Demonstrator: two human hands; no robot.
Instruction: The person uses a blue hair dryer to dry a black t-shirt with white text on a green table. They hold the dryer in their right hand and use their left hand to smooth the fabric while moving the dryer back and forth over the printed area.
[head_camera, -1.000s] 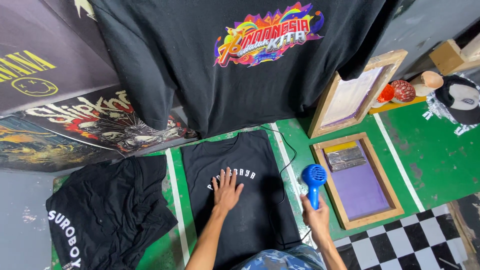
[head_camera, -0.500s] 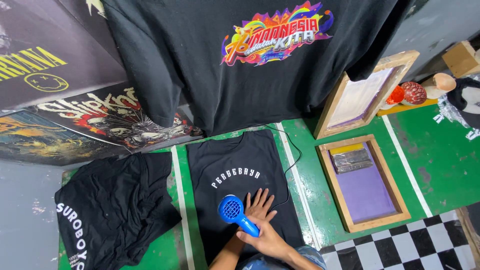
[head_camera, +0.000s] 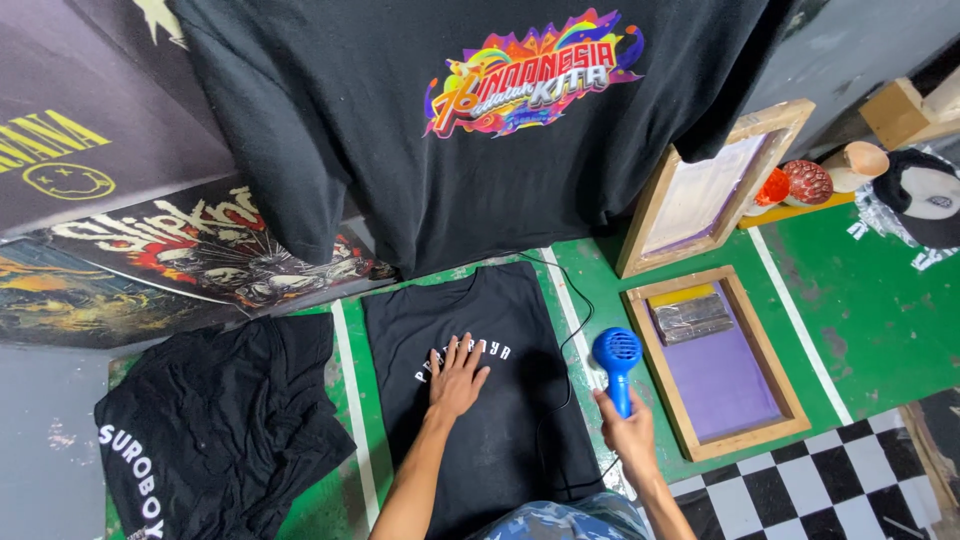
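Two hands work over a black shirt (head_camera: 500, 400) spread flat on the green floor (head_camera: 860, 300), and everything else sits around that shirt. The left hand (head_camera: 457, 378) lies open, palm down and fingers spread, pressed on the shirt's chest right over its arc of white lettering, covering the middle letters. The right hand (head_camera: 628, 435) is closed around the handle of a blue dryer (head_camera: 616, 360), held upright just off the shirt's right edge, with the round grille turned up toward the camera. A thin black cord (head_camera: 568, 330) loops along the shirt's right side. Right of the shirt and beyond the dryer lies a wooden screen frame (head_camera: 715, 360), flat on the floor, with purple mesh and a foil-wrapped block at its upper end. Above that, a second frame (head_camera: 710, 190) leans tilted. Left of the shirt, past a white floor stripe (head_camera: 350, 400), a crumpled shirt (head_camera: 215, 420) sits in a heap with white letters along its lower edge. Above the flat shirt hangs a large black tee (head_camera: 450, 120) with a bright multicoloured print, its hem reaching down near the flat shirt's collar. Printed banners (head_camera: 150, 240) lie up-left of it. Checkered flooring (head_camera: 800, 490) shows to the shirt's lower right.
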